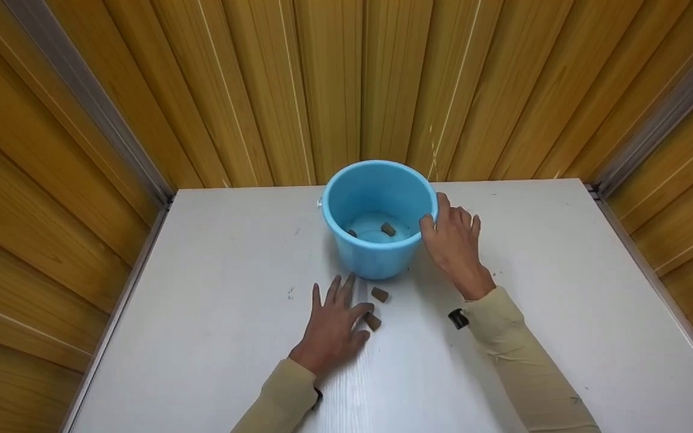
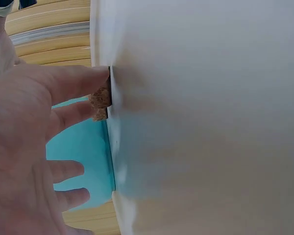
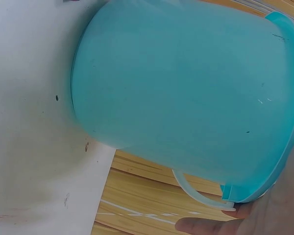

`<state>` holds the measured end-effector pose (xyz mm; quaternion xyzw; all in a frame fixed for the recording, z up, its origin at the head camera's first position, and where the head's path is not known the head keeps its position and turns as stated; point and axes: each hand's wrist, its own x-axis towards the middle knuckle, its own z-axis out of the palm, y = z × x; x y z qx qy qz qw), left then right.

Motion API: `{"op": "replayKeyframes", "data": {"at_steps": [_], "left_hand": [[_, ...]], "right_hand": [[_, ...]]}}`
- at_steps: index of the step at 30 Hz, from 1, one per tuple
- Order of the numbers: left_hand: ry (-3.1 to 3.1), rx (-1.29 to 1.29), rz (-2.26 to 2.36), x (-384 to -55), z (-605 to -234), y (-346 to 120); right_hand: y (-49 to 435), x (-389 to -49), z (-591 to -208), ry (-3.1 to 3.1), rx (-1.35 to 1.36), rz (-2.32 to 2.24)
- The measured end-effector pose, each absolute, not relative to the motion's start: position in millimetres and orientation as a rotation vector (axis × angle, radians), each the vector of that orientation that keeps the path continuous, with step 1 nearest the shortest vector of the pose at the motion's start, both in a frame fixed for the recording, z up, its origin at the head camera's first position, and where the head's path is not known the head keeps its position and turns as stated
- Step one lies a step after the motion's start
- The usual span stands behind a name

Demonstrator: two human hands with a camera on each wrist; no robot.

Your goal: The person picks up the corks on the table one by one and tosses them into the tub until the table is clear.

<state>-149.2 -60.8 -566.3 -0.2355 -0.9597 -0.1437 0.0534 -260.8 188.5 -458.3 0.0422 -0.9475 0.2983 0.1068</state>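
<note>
A light blue bucket [image 1: 376, 258] stands upright toward the back of the white table, with two corks inside, one being a brown cork [image 1: 388, 229] on its floor. My right hand [image 1: 456, 245] grips the rim on its right side; the right wrist view shows the bucket's wall [image 3: 186, 88] and its pale handle [image 3: 198, 196] hanging near the fingers. In front of the bucket lie a cork [image 1: 379, 294] and a nearer cork [image 1: 372, 321]. My left hand [image 1: 333, 328] is low over the table, fingers spread, thumb and index finger on either side of the nearer cork [image 2: 101, 97].
The white table [image 1: 232, 270] reaches back to a wood-patterned panel wall [image 1: 334, 90]. More panels with grey metal corner posts [image 1: 112, 120] flank it on the left and right. Small dark specks dot the tabletop.
</note>
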Motion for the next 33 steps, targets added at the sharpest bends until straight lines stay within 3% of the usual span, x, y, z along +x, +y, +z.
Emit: {"op": "replayKeyframes", "data": {"at_steps": [19,33], "left_hand": [[-2.884,-0.760,-0.565,-146,-567,-55],[-2.840,-0.535,-0.576,-157,-553,-73]], "right_hand": [[190,-260,-458,-2.818,0.108,0.919],[189,-261,-458,-2.780,0.138,0.920]]}}
